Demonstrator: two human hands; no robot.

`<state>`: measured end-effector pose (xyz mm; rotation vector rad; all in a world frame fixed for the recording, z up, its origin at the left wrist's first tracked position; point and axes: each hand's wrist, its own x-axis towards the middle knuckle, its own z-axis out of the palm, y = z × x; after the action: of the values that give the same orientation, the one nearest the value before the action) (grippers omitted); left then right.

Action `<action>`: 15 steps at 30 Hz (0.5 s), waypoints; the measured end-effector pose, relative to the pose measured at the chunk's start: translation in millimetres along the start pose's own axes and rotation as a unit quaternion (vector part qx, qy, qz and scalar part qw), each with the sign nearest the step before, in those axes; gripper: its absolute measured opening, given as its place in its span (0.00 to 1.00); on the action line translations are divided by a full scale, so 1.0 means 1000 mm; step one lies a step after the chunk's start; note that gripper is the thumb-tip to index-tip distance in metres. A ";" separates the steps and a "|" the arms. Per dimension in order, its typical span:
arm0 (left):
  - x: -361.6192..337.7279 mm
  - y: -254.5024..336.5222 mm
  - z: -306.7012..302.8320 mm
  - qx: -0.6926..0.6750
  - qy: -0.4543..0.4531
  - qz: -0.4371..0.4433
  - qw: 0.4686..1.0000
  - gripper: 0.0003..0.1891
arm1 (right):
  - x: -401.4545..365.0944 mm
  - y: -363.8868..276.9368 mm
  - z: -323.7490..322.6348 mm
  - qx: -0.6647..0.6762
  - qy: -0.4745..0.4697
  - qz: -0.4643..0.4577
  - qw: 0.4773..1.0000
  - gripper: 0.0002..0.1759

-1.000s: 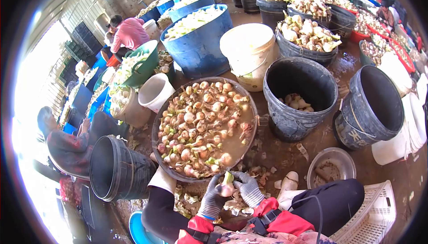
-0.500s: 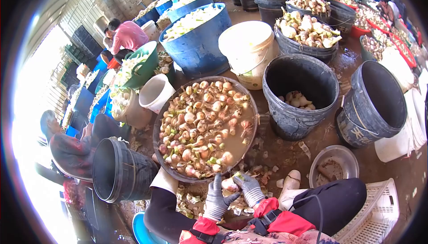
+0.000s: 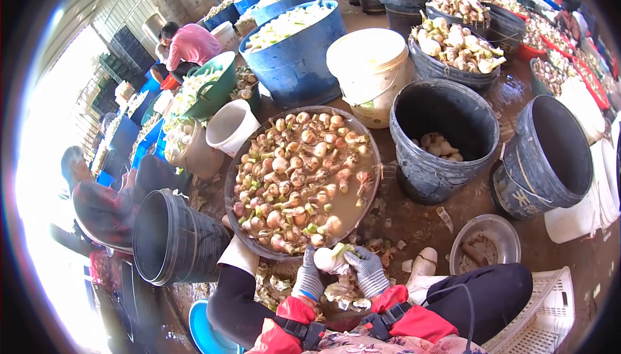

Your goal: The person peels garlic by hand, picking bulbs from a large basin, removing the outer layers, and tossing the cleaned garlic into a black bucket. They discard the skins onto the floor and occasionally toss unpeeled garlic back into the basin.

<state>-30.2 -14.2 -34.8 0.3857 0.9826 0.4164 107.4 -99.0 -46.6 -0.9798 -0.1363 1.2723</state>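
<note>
A garlic bulb [image 3: 330, 259], white with a green stem stub, is held between my two gloved hands near the front rim of a round basin [image 3: 228, 193]. My left hand [image 3: 309, 279], in a grey striped glove, is closed on the bulb's left side. On the right, my right hand [image 3: 367, 272] pinches the stem end, where loose pale skin hangs down. Murky water and many brownish garlic bulbs [image 3: 291, 176] fill the basin. Skin scraps [image 3: 347, 294] lie beneath my hands. My fingertips are partly hidden by the bulb and skin.
A black bucket [image 3: 446, 178] holding several white bulbs stands right of the basin. Another black bucket [image 3: 543, 160], a shallow bowl [image 3: 514, 244] and a white crate [image 3: 550, 302] are farther right. A tilted black bucket [image 3: 184, 241] is at left; a seated person [image 3: 107, 205] is behind it.
My left hand has closed from outstretched fingers onto the bulb. The bulb is raised slightly and shows more white surface, with skin hanging below it. The view has shifted a little.
</note>
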 end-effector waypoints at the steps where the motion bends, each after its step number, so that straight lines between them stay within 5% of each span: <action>1: -0.002 0.000 0.003 0.064 0.104 0.054 0.991 0.30 | 0.002 -0.003 0.002 -0.043 0.010 -0.018 0.999 0.12; 4: -0.023 -0.011 0.002 0.063 0.080 0.169 0.980 0.32 | 0.000 -0.007 0.005 -0.225 0.038 -0.084 0.970 0.13; 6: -0.034 -0.024 0.007 0.055 0.042 0.208 0.976 0.34 | -0.003 0.002 0.008 -0.199 0.009 -0.078 0.977 0.14; 8: -0.024 -0.034 0.006 0.321 0.095 0.404 0.851 0.30 | -0.017 -0.012 0.027 -0.239 -0.091 -0.098 0.962 0.15; 9: -0.021 -0.032 0.000 0.281 0.121 0.370 0.877 0.28 | -0.011 0.005 0.021 -0.347 -0.071 -0.170 0.920 0.17; 10: -0.018 -0.021 0.006 -0.052 0.138 0.230 0.962 0.22 | -0.012 0.003 0.021 -0.349 -0.070 -0.169 0.919 0.17; 12: -0.008 -0.020 -0.005 -0.188 0.053 0.162 0.967 0.18 | -0.012 -0.005 0.021 -0.218 -0.076 -0.090 0.969 0.19; 15: -0.014 -0.022 -0.004 -0.176 0.022 0.148 0.973 0.14 | -0.014 -0.012 0.013 -0.109 -0.082 -0.006 0.991 0.21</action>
<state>-36.4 -39.7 -38.0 0.2004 0.8746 0.8589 104.0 -103.0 -24.9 -1.0569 -0.4167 1.3455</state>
